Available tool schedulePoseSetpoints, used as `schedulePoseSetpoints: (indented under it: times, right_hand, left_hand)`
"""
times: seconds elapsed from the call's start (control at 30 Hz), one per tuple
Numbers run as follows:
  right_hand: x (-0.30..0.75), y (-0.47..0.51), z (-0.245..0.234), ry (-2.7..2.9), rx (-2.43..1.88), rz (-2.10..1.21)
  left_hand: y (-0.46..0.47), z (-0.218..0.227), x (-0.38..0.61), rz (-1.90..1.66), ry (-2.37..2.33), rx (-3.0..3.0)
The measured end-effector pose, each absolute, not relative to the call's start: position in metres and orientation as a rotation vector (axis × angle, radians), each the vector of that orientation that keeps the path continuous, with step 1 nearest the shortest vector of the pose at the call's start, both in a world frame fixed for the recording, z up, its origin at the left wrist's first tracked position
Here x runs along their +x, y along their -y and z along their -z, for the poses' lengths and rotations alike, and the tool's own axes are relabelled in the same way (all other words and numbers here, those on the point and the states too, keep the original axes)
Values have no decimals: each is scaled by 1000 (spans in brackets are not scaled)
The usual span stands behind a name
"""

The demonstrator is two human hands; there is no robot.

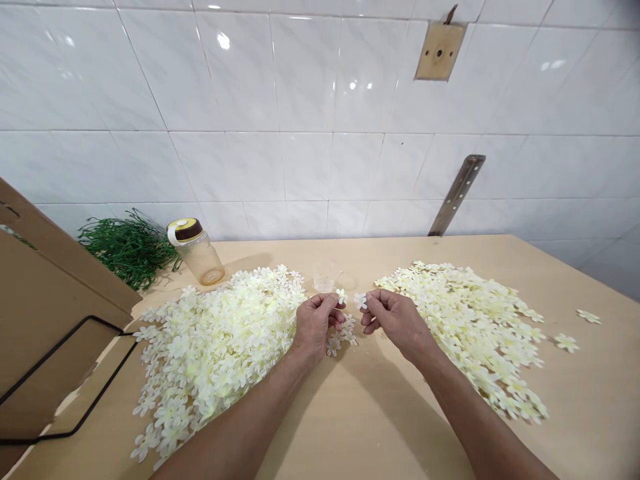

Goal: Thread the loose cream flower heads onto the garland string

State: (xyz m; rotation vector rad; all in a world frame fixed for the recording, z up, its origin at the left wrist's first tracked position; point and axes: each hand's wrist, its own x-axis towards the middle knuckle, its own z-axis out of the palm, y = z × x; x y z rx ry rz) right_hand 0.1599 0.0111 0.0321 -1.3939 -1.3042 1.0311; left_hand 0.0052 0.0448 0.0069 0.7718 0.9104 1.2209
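Note:
Between the thumb and fingers of my left hand (316, 322) is a small artificial flower (341, 296), white with a pale yellow centre. My right hand (397, 322) pinches another white artificial flower (361, 301). The two blooms are held apart, a short gap between them, above the table. A few loose flowers (341, 339) lie just under my left hand. To the left spreads a deep heap of white-yellow flowers (225, 333); a flatter heap of flowers (470, 320) covers the right side. Just behind my hands stands a small clear plastic cup (324, 277).
A clear bottle (203, 260) with a brown and yellow lid stands at the back left, beside green artificial foliage (125, 243). A cardboard box (45, 300) and a black wire frame (75, 427) occupy the left edge. A tiled wall (305, 167) rises behind the wooden table (590, 400).

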Motion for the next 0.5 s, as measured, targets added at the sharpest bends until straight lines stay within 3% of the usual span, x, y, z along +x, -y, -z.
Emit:
schedulePoseSetpoints:
  times: [0.2,0.4,0.5]
  right_hand:
    - [158,-7,-35,1480,-1380,-992]
    - [156,-7,-26,1704,-1404,-342]
    - [157,-8,-23,1781,-1372,-170]
  left_hand:
    - [-45,-5,5,-1232,-917,788]
    - [-41,0,6,-1172,-911,952]
    - [-38,1,7,-1150,-935,1060]
